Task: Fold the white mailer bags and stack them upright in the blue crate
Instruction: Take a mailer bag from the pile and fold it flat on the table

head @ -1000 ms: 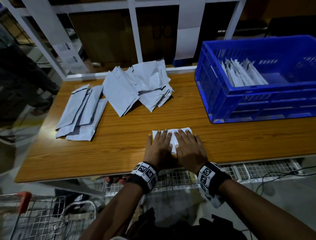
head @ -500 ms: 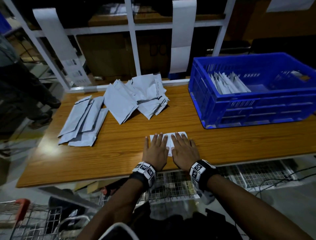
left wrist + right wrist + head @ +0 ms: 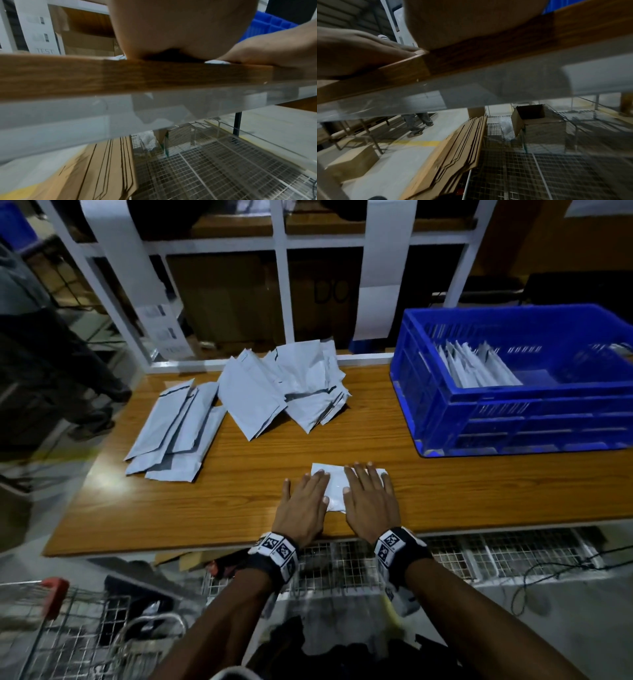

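A folded white mailer bag point(image 3: 335, 487) lies flat near the front edge of the wooden table point(image 3: 239, 474). My left hand point(image 3: 303, 501) presses its left part with straight fingers, partly on the wood. My right hand point(image 3: 368, 498) lies flat on its right part. Both palms show from below in the wrist views, left hand point(image 3: 180, 31) and right hand point(image 3: 471, 23), at the table edge. The blue crate point(image 3: 513, 405) stands at the right rear, with several folded bags point(image 3: 479, 368) upright along its left side. Two loose heaps of unfolded mailers, one point(image 3: 178, 429) and another point(image 3: 287, 392), lie at left and centre.
A white shelf frame point(image 3: 284, 285) rises behind the table with cardboard boxes behind it. A wire trolley point(image 3: 68, 635) with a red handle is at lower left. Wire grating point(image 3: 479, 553) and flat cardboard point(image 3: 458, 146) sit under the table. Someone's legs point(image 3: 68, 378) stand at far left.
Both hands have slid apart a little on the folded bag, showing more white between them. The head camera tilted up, so the table sits lower in view.
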{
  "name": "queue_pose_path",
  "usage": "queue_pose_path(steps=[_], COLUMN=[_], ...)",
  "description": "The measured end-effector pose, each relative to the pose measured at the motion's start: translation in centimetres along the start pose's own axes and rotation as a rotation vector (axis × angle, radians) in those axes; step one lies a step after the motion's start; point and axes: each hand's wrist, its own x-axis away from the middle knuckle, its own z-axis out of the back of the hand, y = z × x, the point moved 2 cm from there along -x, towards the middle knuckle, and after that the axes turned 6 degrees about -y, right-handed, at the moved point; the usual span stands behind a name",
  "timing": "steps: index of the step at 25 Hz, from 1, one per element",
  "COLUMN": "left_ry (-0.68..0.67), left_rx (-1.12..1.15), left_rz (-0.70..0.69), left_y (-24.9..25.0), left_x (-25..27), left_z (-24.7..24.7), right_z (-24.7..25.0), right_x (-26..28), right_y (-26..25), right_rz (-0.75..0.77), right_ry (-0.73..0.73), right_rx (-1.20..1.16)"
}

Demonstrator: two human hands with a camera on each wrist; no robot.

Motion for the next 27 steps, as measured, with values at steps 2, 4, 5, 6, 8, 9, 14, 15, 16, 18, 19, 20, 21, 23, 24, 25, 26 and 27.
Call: queue_pose_path(steps=[2,4,5,6,8,9,14,15,16,18,19,20,21,23,24,25,26,27], left_ry=[-0.055,-0.081,-0.081,-0.070,-0.055,-0.057,-0.079,-0.080,-0.077,-0.111,-0.128,-0.136,-0.133,-0.099,-0.081,-0.071,-0.065,-0.059], left_rx=[-0.023,-0.035,-0.036,-0.033,-0.023,-0.018,-0.023,-0.015,-0.001,0.029,0.035,0.030,0.023,0.034,0.043,0.052,0.064,0.080], left_rz=[0.035,0.051,0.050,0.053,0.073,0.081,0.098,0.103,0.108,0.105,0.094,0.082,0.073,0.051,0.034,0.016,-0.008,-0.030], left_y=[-0.4,-0.2,0.0,0.1,0.0,-0.1,0.3,0.4,0.5,0.7,0.8,0.7,0.6,0.3,0.3,0.3,0.5,0.7], left_x=[-0.2,-0.5,-0.5,-0.7,-0.8,-1.0,-2.0,-2.1,-2.1,-2.3,-2.4,-2.4,-2.5,-2.1,-1.9,-1.7,-1.5,-1.4], left_z=[-0.2,-0.4,-0.3,-0.4,-0.5,-0.5,-0.3,-0.3,-0.2,0.4,0.9,1.1,1.4,1.9,2.2,2.5,3.0,3.4], right_z=[-0.2,-0.5,-0.6,-0.7,-1.0,-1.1,-0.8,-0.6,-0.4,0.1,0.6,1.1,1.9,3.3,3.8,4.1,4.5,4.9], right_x=[-0.1,-0.2,-0.2,-0.3,-0.6,-0.9,-1.6,-1.5,-1.4,-1.5,-1.6,-1.8,-2.1,-2.2,-2.1,-2.1,-1.9,-1.6], right_y=[0.0,0.3,0.5,0.5,0.3,0.2,0.1,0.0,-0.1,-0.1,0.0,0.0,0.1,0.3,0.6,0.9,1.5,2.0], right_rz=[0.029,0.035,0.027,0.025,0.012,0.003,-0.042,-0.048,-0.053,-0.061,-0.063,-0.061,-0.055,-0.026,-0.021,-0.042,-0.095,-0.164], right_ry=[-0.001,0.017,0.035,0.052,0.107,0.120,0.076,0.061,0.044,0.020,0.007,-0.021,-0.066,-0.205,-0.277,-0.368,-0.442,-0.481], right_rx=[0.006,-0.013,-0.023,-0.020,0.011,0.023,0.085,0.080,0.066,0.053,0.055,0.064,0.075,0.098,0.085,0.052,-0.016,-0.103])
